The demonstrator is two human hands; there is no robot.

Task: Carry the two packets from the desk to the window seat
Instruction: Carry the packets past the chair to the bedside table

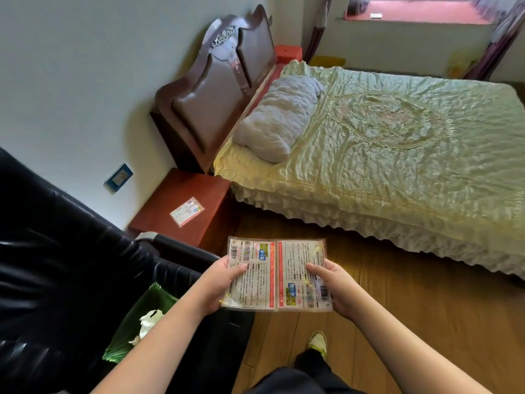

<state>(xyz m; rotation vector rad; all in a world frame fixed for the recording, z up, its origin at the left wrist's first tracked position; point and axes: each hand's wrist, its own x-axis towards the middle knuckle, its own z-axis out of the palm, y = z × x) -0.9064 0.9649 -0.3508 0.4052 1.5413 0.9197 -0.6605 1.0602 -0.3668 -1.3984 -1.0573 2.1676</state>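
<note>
Two packets sit side by side in your grip, edges touching down the middle: your left hand point(220, 285) pinches the left packet point(250, 275) with the thumb pressed flat across its printed face and the other fingers hidden underneath, and your right hand point(333, 287) clamps the right packet point(302, 275) the same way, thumb on top, fingers curled below its outer edge. Both packets lie nearly flat, printed sides up, held out in front of your body above the wooden floor point(397, 322). Just below your right wrist, one shoe point(318, 342) and a dark trouser leg show on the boards. To the left of your left forearm stands a black leather chair point(56, 280), and tucked against it, under that forearm, a green bin point(147, 305) holds crumpled white paper. Beyond your left fingertips, a red-brown bedside cabinet point(181, 206) stands against the wall with a third, similar packet point(187, 211) lying on its top. Further ahead and to the right of your hands, the bed point(397, 155) spreads under a pale green quilted cover with a frilled skirt, a grey pillow point(279, 118) resting at the end by the dark headboard point(216, 89). Well beyond the bed, far from both hands, the window seat point(420, 12) shows as a red ledge under the glass, flanked by curtains point(505, 35), with a small white object lying on it that is too small to identify.
</note>
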